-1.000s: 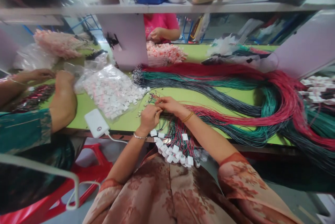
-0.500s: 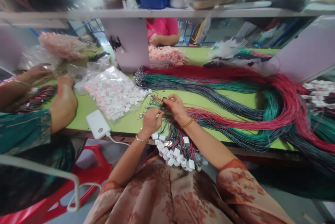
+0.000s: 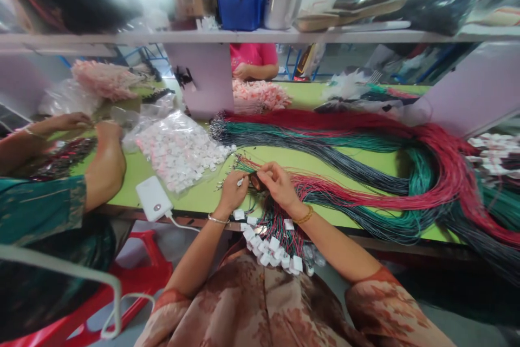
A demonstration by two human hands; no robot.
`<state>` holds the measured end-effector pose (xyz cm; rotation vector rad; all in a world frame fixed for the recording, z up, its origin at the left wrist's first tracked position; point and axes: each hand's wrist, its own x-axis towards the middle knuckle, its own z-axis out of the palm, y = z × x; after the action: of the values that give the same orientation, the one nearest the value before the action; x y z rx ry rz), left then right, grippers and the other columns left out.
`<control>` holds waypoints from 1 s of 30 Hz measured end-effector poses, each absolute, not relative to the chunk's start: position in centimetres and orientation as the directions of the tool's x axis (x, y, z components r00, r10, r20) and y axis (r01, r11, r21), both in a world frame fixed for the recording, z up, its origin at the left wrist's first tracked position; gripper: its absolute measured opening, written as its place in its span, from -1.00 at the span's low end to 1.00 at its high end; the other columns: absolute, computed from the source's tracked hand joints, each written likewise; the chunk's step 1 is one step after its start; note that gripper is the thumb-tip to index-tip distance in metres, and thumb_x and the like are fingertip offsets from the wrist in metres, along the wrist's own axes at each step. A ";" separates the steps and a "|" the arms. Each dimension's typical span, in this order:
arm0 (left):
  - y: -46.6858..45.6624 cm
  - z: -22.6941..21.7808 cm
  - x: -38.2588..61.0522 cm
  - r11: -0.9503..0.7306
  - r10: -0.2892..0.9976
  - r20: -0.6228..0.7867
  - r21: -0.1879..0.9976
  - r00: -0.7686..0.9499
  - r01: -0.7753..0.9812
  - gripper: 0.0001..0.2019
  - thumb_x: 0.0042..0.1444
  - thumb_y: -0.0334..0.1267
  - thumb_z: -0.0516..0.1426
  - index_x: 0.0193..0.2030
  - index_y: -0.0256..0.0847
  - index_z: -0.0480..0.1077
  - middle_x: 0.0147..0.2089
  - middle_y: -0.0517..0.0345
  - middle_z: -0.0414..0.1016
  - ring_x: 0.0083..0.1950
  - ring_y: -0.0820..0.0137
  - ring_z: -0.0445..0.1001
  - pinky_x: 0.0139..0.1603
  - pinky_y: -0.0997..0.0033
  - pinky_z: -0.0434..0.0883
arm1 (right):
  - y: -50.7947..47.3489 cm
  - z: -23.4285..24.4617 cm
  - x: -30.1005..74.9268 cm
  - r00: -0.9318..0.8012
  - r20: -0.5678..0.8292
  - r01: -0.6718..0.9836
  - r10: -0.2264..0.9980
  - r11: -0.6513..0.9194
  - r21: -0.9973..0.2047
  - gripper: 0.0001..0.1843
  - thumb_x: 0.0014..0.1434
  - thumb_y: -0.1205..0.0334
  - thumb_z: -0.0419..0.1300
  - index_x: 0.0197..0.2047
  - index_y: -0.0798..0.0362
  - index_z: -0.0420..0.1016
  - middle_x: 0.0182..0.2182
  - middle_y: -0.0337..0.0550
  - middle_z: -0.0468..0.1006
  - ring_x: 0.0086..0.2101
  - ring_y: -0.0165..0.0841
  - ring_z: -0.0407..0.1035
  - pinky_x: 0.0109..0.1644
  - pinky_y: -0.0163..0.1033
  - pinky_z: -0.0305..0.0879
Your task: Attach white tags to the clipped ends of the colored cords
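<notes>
Dark roll (image 3: 255,181) held up over the wire ends

The dark, tape-like roll sits just above the near edge of the green tabletop (image 3: 317,165), its brown inner ring facing up. The right hand (image 3: 279,185) pinches it between thumb and fingers. Close by on the other side, the left hand (image 3: 234,192) has its fingers drawn together on a small white piece (image 3: 240,182) (too tiny from where I stand to say just what it is).

Below the hands, red, green and black wires spill over the table edge, ending in a cluster of white connectors (image 3: 272,250) near the person's lap. Beyond the roll, a long wire loom (image 3: 325,128) in the same colours stretches right and curves round in a thick loop. To the left lies a clear plastic bag (image 3: 174,152) full of white connectors, with a white power bank (image 3: 153,198) just in front of it, a cable plugged in.

Farther left, a co-worker's hands (image 3: 75,119) are busy above a dark red heap. Across the table sits someone in a pink top (image 3: 252,57), behind a pale pink pile (image 3: 262,93).
</notes>
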<state>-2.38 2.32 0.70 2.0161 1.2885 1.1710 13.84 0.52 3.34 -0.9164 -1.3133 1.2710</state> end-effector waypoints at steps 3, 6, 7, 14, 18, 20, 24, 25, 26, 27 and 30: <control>2.4 0.5 -2.5 -0.451 0.891 0.419 0.767 0.177 0.456 -0.80 0.18 -0.27 0.04 -0.35 -0.19 0.47 -0.30 0.07 0.54 -0.17 0.33 0.43 -0.05 0.28 0.35 | 0.0 2.0 14.0 -0.176 0.056 -0.016 0.983 0.054 -0.998 -0.60 0.16 -0.17 0.17 -0.34 0.03 0.31 -0.56 -0.26 0.48 -0.51 -0.41 0.34 -0.35 -0.29 0.24; 2.4 0.6 -2.7 -0.433 0.901 0.385 0.804 0.199 0.408 -0.81 0.15 -0.30 0.05 -0.36 -0.20 0.48 -0.30 0.08 0.54 -0.17 0.33 0.44 -0.06 0.28 0.36 | 0.0 1.4 14.0 -0.212 0.000 0.059 0.977 0.013 -0.998 -0.58 0.16 -0.16 0.14 -0.41 0.06 0.38 -0.58 -0.24 0.47 -0.52 -0.41 0.33 -0.38 -0.29 0.23; 2.4 0.6 -2.7 -0.433 0.901 0.377 0.809 0.215 0.397 -0.82 0.15 -0.30 0.05 -0.36 -0.20 0.48 -0.30 0.09 0.54 -0.17 0.33 0.43 -0.06 0.28 0.35 | 0.1 1.4 13.9 -0.224 -0.010 0.064 0.975 0.004 -0.998 -0.59 0.16 -0.14 0.15 -0.43 0.06 0.39 -0.58 -0.24 0.47 -0.52 -0.41 0.32 -0.39 -0.30 0.23; 2.2 1.8 -2.6 -0.498 0.866 0.386 0.719 0.318 0.484 -0.74 0.19 -0.18 0.10 -0.49 -0.18 0.43 -0.44 0.15 0.48 -0.26 0.34 0.37 -0.10 0.28 0.29 | 0.7 1.5 13.4 -0.250 -0.128 0.013 0.960 -0.129 -0.992 -0.78 0.01 0.07 0.19 -0.42 0.06 0.38 -0.68 -0.33 0.41 -0.63 -0.46 0.25 -0.51 -0.35 0.15; 1.6 2.4 -1.9 -0.507 0.845 0.453 0.509 0.285 0.695 -0.81 0.16 -0.25 0.13 -0.48 -0.17 0.43 -0.40 0.09 0.51 -0.12 0.24 0.37 -0.03 0.18 0.22 | 1.0 1.0 13.6 -0.236 -0.169 0.092 0.957 -0.151 -0.984 -0.81 -0.02 0.11 0.15 -0.52 0.03 0.28 -0.73 -0.35 0.36 -0.69 -0.49 0.18 -0.58 -0.37 0.05; 1.4 2.3 -1.5 -0.486 0.842 0.461 0.421 0.281 0.766 -0.83 0.15 -0.27 0.12 -0.46 -0.16 0.42 -0.37 0.06 0.51 -0.10 0.21 0.37 -0.03 0.15 0.20 | 0.9 0.8 13.6 -0.240 -0.159 0.119 0.958 -0.134 -0.984 -0.80 -0.01 0.11 0.13 -0.54 0.02 0.25 -0.74 -0.36 0.33 -0.69 -0.49 0.17 -0.58 -0.37 0.05; 1.6 1.1 -0.9 -0.415 0.888 0.405 0.501 0.218 0.759 -0.81 0.17 -0.30 0.07 -0.48 -0.19 0.37 -0.39 0.07 0.47 -0.24 0.29 0.37 -0.18 0.27 0.23 | 0.9 0.7 13.5 -0.186 -0.100 0.233 0.977 -0.054 -0.971 -0.79 0.01 0.12 0.09 -0.55 0.01 0.20 -0.74 -0.37 0.31 -0.68 -0.50 0.15 -0.56 -0.38 0.05; 1.8 0.6 -0.8 -0.393 0.903 0.382 0.548 0.197 0.739 -0.80 0.16 -0.31 0.06 -0.49 -0.19 0.34 -0.41 0.09 0.45 -0.28 0.31 0.37 -0.22 0.30 0.23 | 1.0 0.6 13.5 -0.169 -0.085 0.286 0.982 -0.033 -0.958 -0.79 0.01 0.14 0.08 -0.56 0.01 0.19 -0.74 -0.37 0.31 -0.68 -0.50 0.15 -0.56 -0.38 0.04; 1.9 0.2 -0.7 -0.373 0.915 0.360 0.590 0.181 0.716 -0.79 0.15 -0.31 0.06 -0.51 -0.19 0.32 -0.43 0.11 0.43 -0.31 0.34 0.36 -0.25 0.33 0.23 | 1.1 0.6 13.5 -0.156 -0.072 0.338 0.985 -0.015 -0.941 -0.80 0.01 0.16 0.08 -0.57 0.01 0.20 -0.74 -0.36 0.31 -0.67 -0.49 0.16 -0.55 -0.38 0.02; 2.1 -0.3 -0.6 -0.359 0.925 0.340 0.624 0.171 0.694 -0.79 0.14 -0.32 0.05 -0.52 -0.19 0.30 -0.45 0.13 0.41 -0.34 0.36 0.35 -0.27 0.35 0.23 | 1.2 0.6 13.6 -0.146 -0.060 0.385 0.987 0.000 -0.923 -0.80 0.01 0.18 0.07 -0.58 0.01 0.20 -0.74 -0.35 0.31 -0.66 -0.49 0.16 -0.54 -0.38 0.01; 2.8 -1.3 -0.7 -0.334 0.937 0.314 0.670 0.155 0.663 -0.79 0.11 -0.31 0.06 -0.55 -0.19 0.27 -0.49 0.16 0.37 -0.38 0.37 0.32 -0.30 0.37 0.22 | 0.3 1.2 13.3 -0.118 -0.015 0.474 0.993 0.043 -0.880 -0.79 0.01 0.23 0.09 -0.62 0.01 0.21 -0.76 -0.34 0.30 -0.64 -0.47 0.15 -0.53 -0.36 -0.02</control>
<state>-0.68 2.81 -1.26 2.0629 1.5268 0.9988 13.30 0.26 1.23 -1.4951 -1.6691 1.0098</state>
